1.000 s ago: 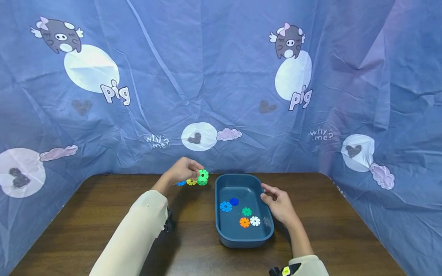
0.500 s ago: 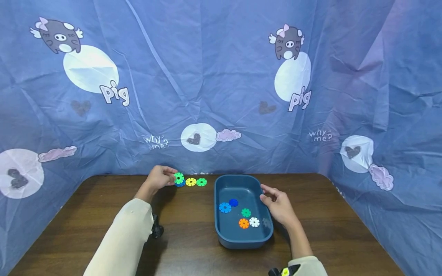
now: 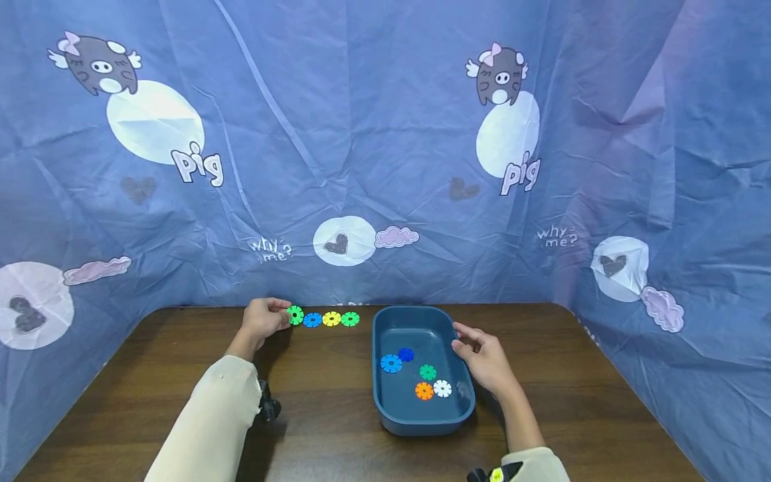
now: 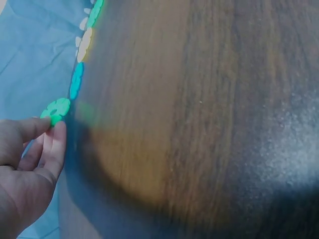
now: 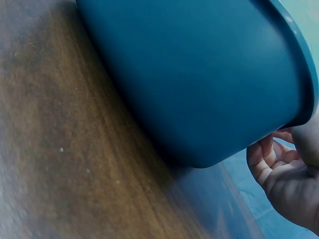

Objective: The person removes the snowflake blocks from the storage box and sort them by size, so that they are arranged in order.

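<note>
My left hand point(image 3: 262, 318) pinches a bright green notched plastic disc point(image 3: 295, 315) at the far left of the table. In the left wrist view the green disc point(image 4: 56, 110) stands tilted between thumb and fingers, beside the end of a row. That row runs to the right: a blue disc point(image 3: 312, 320), a yellow disc point(image 3: 332, 318) and another green disc point(image 3: 351, 319). My right hand point(image 3: 489, 358) holds the right rim of a dark blue plastic bin point(image 3: 421, 427). In the right wrist view its fingers point(image 5: 266, 149) curl under the bin's rim.
Inside the bin lie several loose discs, among them a light blue disc point(image 3: 391, 363), an orange disc point(image 3: 424, 391) and a white disc point(image 3: 442, 388). The brown wooden table point(image 3: 325, 428) ends at a patterned blue curtain point(image 3: 385, 134) close behind the row.
My left hand has carried the green disc leftward, past the yellow and blue discs, and lowered it beside the blue one. The right hand keeps its place on the bin.
</note>
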`<state>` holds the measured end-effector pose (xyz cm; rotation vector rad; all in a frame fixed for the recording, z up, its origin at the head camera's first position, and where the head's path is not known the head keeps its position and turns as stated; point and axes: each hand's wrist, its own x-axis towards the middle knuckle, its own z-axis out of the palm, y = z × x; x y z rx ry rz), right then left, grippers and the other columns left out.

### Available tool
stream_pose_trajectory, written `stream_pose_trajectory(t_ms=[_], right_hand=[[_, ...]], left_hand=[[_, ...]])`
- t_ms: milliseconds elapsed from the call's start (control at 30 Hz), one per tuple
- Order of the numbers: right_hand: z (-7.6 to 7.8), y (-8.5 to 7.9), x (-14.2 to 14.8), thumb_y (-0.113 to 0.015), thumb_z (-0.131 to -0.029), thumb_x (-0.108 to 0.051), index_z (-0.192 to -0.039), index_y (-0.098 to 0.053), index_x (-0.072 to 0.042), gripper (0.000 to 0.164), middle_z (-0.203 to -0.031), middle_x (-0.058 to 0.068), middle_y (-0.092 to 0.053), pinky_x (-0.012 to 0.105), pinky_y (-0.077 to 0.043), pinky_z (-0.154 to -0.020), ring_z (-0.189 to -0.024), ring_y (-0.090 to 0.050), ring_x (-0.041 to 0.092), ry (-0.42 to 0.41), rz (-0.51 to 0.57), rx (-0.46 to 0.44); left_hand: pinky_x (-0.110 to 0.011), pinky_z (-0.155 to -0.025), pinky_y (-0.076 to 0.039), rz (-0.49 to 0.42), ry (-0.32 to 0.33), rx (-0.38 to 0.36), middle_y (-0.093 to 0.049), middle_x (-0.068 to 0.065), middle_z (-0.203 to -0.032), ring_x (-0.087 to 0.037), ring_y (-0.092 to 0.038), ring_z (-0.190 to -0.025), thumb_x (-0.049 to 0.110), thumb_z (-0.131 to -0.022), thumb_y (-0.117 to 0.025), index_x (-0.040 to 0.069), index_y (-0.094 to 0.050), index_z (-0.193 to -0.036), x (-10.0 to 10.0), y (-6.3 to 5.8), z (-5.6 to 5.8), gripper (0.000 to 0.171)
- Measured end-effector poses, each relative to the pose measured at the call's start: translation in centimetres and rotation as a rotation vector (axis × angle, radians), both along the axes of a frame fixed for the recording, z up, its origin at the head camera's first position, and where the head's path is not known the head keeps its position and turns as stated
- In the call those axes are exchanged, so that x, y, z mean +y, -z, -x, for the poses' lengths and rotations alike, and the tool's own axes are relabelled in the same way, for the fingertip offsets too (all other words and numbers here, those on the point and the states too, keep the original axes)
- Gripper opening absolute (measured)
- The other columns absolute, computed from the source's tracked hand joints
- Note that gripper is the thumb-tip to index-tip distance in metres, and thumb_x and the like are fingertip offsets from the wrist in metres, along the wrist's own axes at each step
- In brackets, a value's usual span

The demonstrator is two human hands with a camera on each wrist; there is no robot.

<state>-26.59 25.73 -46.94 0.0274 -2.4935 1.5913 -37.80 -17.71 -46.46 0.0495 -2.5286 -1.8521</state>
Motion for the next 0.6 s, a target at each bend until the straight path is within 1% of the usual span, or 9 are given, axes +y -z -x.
stream_pose_trajectory(t_ms=[100, 233, 400, 600], right_hand=[[0.02, -0.02, 0.0, -0.067, -0.099, -0.01, -0.138, -0.064, -0.004, 0.039, -0.119, 0.016, -0.063, 0.024, -0.048, -0.067, -0.087, -0.054, 0.02, 0.002, -0.002, -0.008], [0.0, -0.07, 0.02, -0.067, -0.099, -0.011, -0.138, -0.064, -0.004, 0.039, -0.119, 0.015, -0.063, 0.025, -0.047, -0.067, -0.087, -0.054, 0.02, 0.003, -0.003, -0.012], [0.05, -0.04, 0.02, -0.067, -0.099, -0.011, -0.138, -0.065, -0.005, 0.039, -0.118, 0.015, -0.063, 0.025, -0.047, -0.066, -0.085, -0.054, 0.022, 0.009, -0.003, -0.015], [0.07, 0.0, -0.01, -0.066, -0.1, -0.013, -0.14, -0.064, -0.007, 0.04, -0.12, 0.013, -0.063, 0.026, -0.048, -0.067, -0.087, -0.054, 0.023, 0.012, -0.006, -0.041]], left_hand=[[-0.032, -0.077, -0.062, 0.016, -0.026, -0.019, -0.069, -0.024, -0.103, -0.016, -0.07, -0.079, -0.015, -0.091, -0.059, -0.018, -0.063, -0.121, -0.15, 0.4, 0.18, 0.03], [-0.03, -0.075, -0.062, 0.044, -0.038, -0.032, -0.069, -0.025, -0.107, -0.018, -0.071, -0.081, -0.013, -0.092, -0.059, -0.017, -0.064, -0.121, -0.43, 0.8, 0.41, 0.029], [-0.029, -0.073, -0.062, 0.076, -0.031, -0.02, -0.07, -0.028, -0.11, -0.018, -0.072, -0.08, -0.011, -0.092, -0.061, -0.016, -0.065, -0.121, -0.6, 0.97, 0.37, 0.029], [-0.028, -0.072, -0.061, 0.118, -0.019, -0.013, -0.07, -0.029, -0.11, -0.017, -0.072, -0.079, -0.008, -0.093, -0.063, -0.016, -0.064, -0.123, -0.69, 0.89, 0.05, 0.031]])
